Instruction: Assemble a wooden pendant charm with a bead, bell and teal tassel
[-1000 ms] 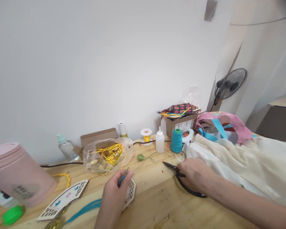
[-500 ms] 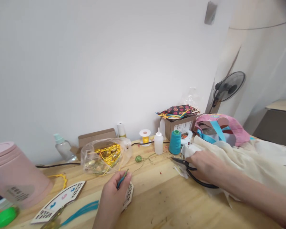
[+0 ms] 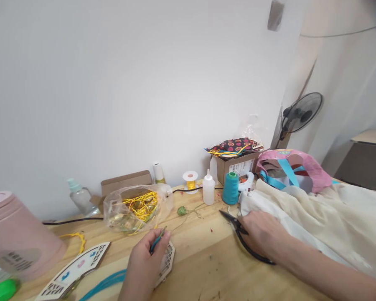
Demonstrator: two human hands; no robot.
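Note:
My left hand (image 3: 146,261) pinches a blue tassel (image 3: 108,281) near its top, where a thin green thread shows between thumb and finger. Blue strands trail out to the left below the wrist. Partly hidden behind that hand is a wooden lattice piece (image 3: 167,262). From the pinch, the thread runs towards a small green thread ball (image 3: 181,210) on the table. My right hand (image 3: 257,230) is closed on black-handled scissors (image 3: 230,217), their tips pointing up and left over the wood. It rests beside the cream cloth (image 3: 307,213).
A teal thread cone (image 3: 230,190), a white squeeze bottle (image 3: 208,190) and a yellow spool (image 3: 190,183) stand along the back. Left are a plastic bag (image 3: 113,209) of yellow cords, a fan-shaped wooden piece (image 3: 77,271) and a pink bin (image 3: 21,242). A cardboard box (image 3: 222,169) stands behind.
My right hand moved the scissors right against the cloth, then came back left and slightly down. My left hand keeps its pinch on the tassel. The view has shifted slightly.

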